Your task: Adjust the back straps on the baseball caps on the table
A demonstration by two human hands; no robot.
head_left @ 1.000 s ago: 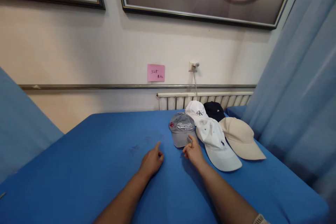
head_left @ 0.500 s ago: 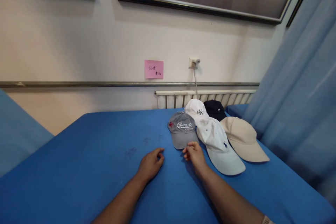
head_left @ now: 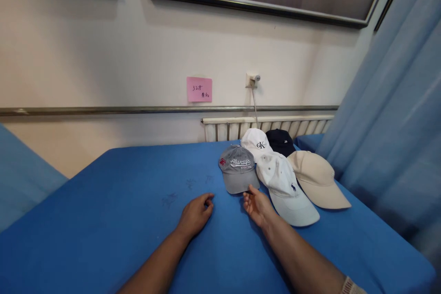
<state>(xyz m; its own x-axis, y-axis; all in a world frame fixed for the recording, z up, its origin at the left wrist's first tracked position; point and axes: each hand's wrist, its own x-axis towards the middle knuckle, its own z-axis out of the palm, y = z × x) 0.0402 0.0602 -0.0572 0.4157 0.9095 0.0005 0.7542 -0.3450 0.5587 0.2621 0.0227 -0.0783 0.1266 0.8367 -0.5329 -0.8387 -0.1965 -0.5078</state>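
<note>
A grey baseball cap [head_left: 237, 172] with white lettering and a red patch lies on the blue-covered table, its brim facing me. My right hand [head_left: 257, 206] is at the right front edge of that brim, palm turned sideways, thumb and finger closed on it and the other fingers curled. To the left, my left hand [head_left: 197, 213] rests low over the cloth with fingers loosely bent, thumb and forefinger apart, holding nothing. Just right of the grey cap is a pale cap [head_left: 280, 181] with a small dark emblem. Behind it sits a white cap [head_left: 255, 142] with black letters.
A navy cap [head_left: 279, 141] and a beige cap [head_left: 317, 177] complete the cluster at the right. The blue table cover [head_left: 113, 193] carries faint dark marks. Beyond are a radiator [head_left: 227, 129], a wall rail [head_left: 138, 110] and a pink note [head_left: 200, 89]. A blue curtain [head_left: 389, 115] hangs at right.
My right hand drew back from above the grey brim to its front edge, and turned its palm upward and inward. My left hand's pointing forefinger has curled. The caps stay in place.
</note>
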